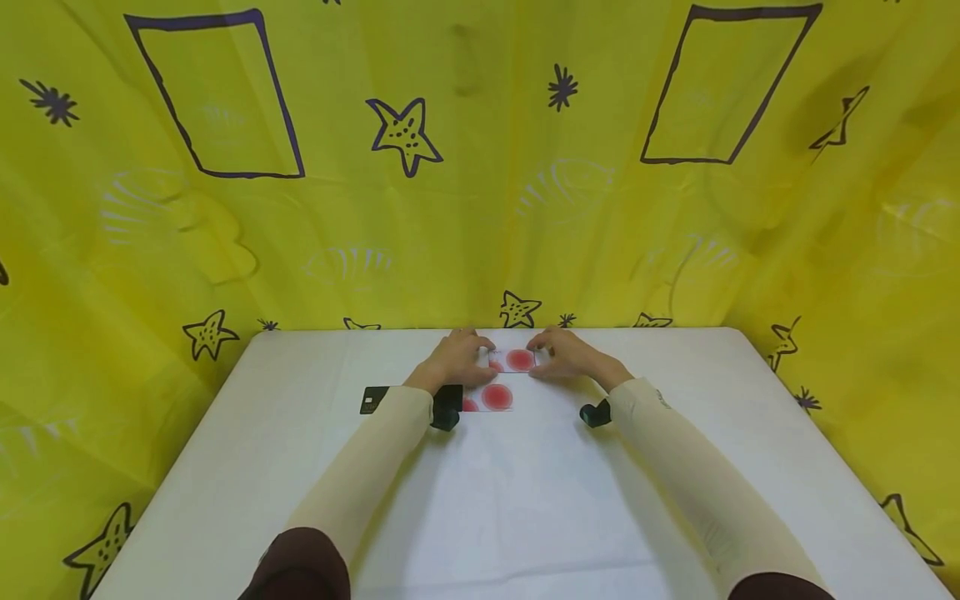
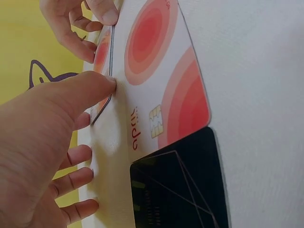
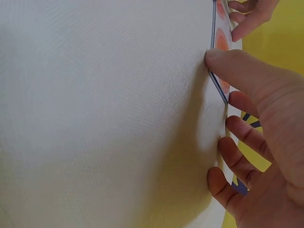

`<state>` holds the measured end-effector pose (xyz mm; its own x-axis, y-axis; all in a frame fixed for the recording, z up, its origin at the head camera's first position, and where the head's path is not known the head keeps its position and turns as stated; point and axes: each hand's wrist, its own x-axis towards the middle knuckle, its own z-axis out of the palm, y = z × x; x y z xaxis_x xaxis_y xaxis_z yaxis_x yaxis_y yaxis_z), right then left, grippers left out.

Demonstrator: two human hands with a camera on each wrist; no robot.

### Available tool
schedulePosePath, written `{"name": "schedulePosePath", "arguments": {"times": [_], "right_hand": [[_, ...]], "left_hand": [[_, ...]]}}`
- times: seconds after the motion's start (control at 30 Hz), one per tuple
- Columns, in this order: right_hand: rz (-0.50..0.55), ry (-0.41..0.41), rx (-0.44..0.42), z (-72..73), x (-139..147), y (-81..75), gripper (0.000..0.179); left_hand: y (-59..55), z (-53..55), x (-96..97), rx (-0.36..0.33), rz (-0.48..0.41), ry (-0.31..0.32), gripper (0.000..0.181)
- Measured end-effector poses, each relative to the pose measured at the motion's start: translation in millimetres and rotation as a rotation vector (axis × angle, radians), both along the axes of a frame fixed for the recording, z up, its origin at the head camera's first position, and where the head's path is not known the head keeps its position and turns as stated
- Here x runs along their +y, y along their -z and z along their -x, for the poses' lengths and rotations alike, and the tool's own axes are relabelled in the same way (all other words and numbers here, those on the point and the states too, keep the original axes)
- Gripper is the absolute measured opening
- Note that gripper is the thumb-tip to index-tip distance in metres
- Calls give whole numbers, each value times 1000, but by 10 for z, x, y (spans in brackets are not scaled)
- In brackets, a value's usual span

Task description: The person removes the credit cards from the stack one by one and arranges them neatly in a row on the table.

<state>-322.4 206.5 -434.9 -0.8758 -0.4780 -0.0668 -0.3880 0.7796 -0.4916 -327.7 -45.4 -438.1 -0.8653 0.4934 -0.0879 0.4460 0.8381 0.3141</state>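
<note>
At the far part of the white table, both hands hold a white bank card with red circles (image 1: 519,360) by its two ends. My left hand (image 1: 455,360) grips its left end, thumb on the near edge and a finger behind. My right hand (image 1: 568,354) holds the right end in the same way. The card's edge shows dark lines in the right wrist view; I cannot tell whether several are stacked. Just nearer lies a similar red-and-white card (image 2: 152,71) with a chip, flat on the table. A black card (image 2: 183,185) adjoins its left end.
Left of my left forearm another dark card (image 1: 371,400) with a chip shows, partly covered by the sleeve. The white tabletop (image 1: 517,500) stretches toward me. A yellow patterned curtain (image 1: 465,208) hangs right behind the table's back edge and along both sides.
</note>
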Motion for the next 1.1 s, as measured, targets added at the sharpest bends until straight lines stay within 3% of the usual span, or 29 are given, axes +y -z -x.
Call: {"name": "schedulePosePath", "arguments": {"times": [1.1], "right_hand": [[39,7,1,19,26,44,41]], "left_hand": [[96,44,28,68,-22,13,48]]}}
